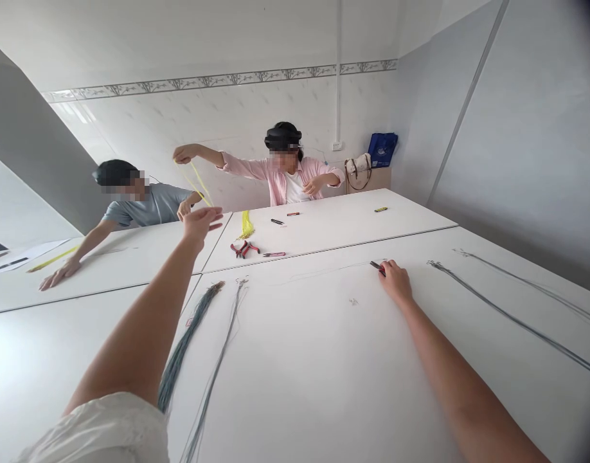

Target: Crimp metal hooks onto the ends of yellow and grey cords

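My left hand (pixel 201 225) is raised above the white table (pixel 299 360) with its fingers apart, and I see nothing held in it. Below it lie a bundle of blue-grey wires (pixel 186 341) and a thinner bundle of grey wires (pixel 218 366). My right hand (pixel 395 281) rests on the table, gripping a small red-handled tool (pixel 378 267). A fine wire (pixel 324 272) trails left from that tool. Two long grey wire bundles (pixel 519 325) (pixel 531 284) lie to the right of my right hand.
Two co-workers stand across the joined white tables, one with hands (pixel 186 153) holding yellow wires (pixel 196 183). Between us lie red-handled pliers (pixel 244 249), a yellow wire bundle (pixel 245 225) and several small tools. Bags (pixel 382 149) stand by the back wall.
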A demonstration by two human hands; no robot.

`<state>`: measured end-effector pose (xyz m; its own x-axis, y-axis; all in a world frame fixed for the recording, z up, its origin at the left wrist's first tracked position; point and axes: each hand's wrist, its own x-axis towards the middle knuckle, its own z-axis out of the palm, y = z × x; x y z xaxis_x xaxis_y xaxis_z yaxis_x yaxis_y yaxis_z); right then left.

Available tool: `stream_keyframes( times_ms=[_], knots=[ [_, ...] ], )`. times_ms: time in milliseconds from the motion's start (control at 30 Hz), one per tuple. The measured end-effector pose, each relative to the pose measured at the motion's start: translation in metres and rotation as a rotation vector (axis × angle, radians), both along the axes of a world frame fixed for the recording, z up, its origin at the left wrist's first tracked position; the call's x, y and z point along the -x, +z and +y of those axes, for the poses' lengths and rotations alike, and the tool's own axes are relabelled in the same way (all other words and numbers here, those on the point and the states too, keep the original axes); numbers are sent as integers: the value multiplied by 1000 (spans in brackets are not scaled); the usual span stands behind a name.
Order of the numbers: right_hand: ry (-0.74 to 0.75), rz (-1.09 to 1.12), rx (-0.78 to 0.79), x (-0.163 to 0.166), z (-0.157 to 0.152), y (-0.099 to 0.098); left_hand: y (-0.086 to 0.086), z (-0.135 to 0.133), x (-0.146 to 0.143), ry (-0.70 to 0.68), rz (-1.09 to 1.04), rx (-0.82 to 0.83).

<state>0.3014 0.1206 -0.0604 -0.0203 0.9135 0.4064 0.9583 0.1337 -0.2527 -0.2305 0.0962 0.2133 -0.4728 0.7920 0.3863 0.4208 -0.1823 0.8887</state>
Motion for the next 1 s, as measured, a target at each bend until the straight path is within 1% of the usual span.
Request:
stream_keyframes(
  times_ms=[167, 233, 333, 400, 533, 567, 633, 700, 733, 800, 867, 900, 1000],
  knots=[
    [5, -4, -4, 0, 0, 0, 69, -18, -14, -26, 74, -251],
    [6, -3, -7, 0, 0, 0, 94, -30, -23, -61, 124, -302],
    [8, -3, -10, 1, -1, 0, 127, -48, -37, -98, 208, -329],
    [10, -1, -13, 1, -1, 0, 148, -56, -45, -54, 297, -345],
    [13, 15, -27, 1, -2, 0, 193, -63, -50, 90, 446, -323],
    [14, 23, -32, 2, -2, 0, 202, -65, -50, 113, 461, -327],
    [16, 44, -45, 2, -3, 1, 217, -71, -48, 146, 501, -389],
    [23, 74, -62, 3, -3, 1, 224, -82, -49, 173, 558, -507],
    [28, 92, -73, 3, -4, 2, 224, -89, -51, 175, 578, -575],
    [44, 137, -99, 3, -5, 4, 220, -105, -59, 148, 587, -685],
    [62, 194, -133, 3, -8, 6, 210, -124, -75, 85, 579, -719],
    [67, 230, -153, 3, -10, 8, 202, -134, -85, 48, 587, -702],
    [64, 361, -220, 4, -16, 14, 171, -161, -119, -94, 637, -632]
  ],
)
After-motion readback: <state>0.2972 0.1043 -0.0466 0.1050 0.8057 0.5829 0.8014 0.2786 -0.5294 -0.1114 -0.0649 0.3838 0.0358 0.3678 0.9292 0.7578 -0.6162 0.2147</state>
